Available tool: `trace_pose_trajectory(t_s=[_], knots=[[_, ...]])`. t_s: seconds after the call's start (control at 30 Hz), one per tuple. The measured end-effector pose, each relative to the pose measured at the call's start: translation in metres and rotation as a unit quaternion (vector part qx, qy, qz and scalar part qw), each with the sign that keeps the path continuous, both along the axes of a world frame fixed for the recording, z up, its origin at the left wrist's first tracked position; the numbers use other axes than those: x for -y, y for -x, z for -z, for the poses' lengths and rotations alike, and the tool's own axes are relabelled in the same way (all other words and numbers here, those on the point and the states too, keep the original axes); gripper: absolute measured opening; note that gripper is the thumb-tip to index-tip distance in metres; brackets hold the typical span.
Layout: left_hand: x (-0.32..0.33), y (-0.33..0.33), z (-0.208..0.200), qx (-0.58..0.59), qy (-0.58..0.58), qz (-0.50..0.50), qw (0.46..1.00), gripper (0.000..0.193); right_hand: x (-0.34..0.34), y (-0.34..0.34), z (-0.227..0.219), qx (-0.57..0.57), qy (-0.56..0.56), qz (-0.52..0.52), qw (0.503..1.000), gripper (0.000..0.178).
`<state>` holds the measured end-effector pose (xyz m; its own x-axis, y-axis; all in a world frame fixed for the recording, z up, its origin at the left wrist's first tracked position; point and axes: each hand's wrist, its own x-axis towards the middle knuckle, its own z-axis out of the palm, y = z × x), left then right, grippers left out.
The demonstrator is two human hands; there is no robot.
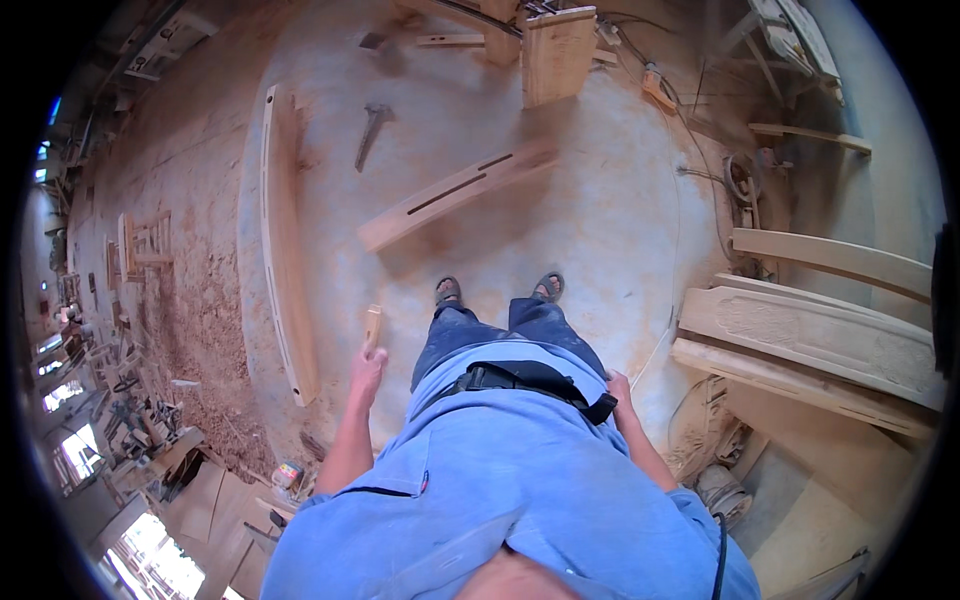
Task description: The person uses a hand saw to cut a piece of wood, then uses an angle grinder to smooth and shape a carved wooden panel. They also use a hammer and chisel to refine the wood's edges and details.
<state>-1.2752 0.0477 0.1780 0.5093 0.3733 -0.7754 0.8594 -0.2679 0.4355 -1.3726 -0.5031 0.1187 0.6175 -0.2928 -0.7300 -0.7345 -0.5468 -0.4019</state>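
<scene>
My left hand (367, 366) hangs at my side and grips a small pale wooden block (373, 326) that sticks up above the fingers. My right hand (619, 388) rests against my right hip beside a black strap, mostly hidden behind my blue shirt; its fingers cannot be made out. I stand on a dusty concrete floor, with my sandalled feet (497, 290) showing below blue trousers. A slotted wooden beam (455, 193) lies on the floor just ahead of my feet.
A long slotted rail (284, 250) lies to the left, next to a hammer (371, 131). Ahead stands an upright board (557, 52). Carved wooden panels (810, 335) are stacked at the right. Sawdust heaps (200, 320) and machinery fill the left side.
</scene>
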Motion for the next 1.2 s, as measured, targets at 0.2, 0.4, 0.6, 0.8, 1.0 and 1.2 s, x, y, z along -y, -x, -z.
trace_pose_trajectory(t_s=[0.2,0.4,0.6,0.8,1.0,1.2], knots=[[0.177,-0.122,-0.202,0.322,0.345,0.030,0.881,0.016,0.089,0.004,0.007,-0.062,-0.060,0.139,0.986,0.037],[0.302,-0.189,-0.350,0.548,0.630,0.190,0.516,0.015,0.135,-0.057,0.005,-0.038,-0.064,0.136,0.988,0.042],[0.359,-0.224,-0.378,0.582,0.679,0.129,0.428,0.020,0.133,-0.113,0.001,0.036,-0.100,0.127,0.986,0.043],[0.381,-0.285,-0.416,0.572,0.691,0.021,0.441,0.018,0.150,-0.102,-0.002,0.082,-0.058,0.067,0.993,0.041],[0.433,-0.328,-0.421,0.712,0.527,-0.071,0.459,0.021,0.168,-0.085,-0.003,-0.048,-0.007,0.200,0.979,0.041],[0.441,-0.405,-0.405,0.700,0.569,0.064,0.427,0.019,0.185,-0.049,0.024,-0.048,-0.036,0.279,0.958,0.036]])
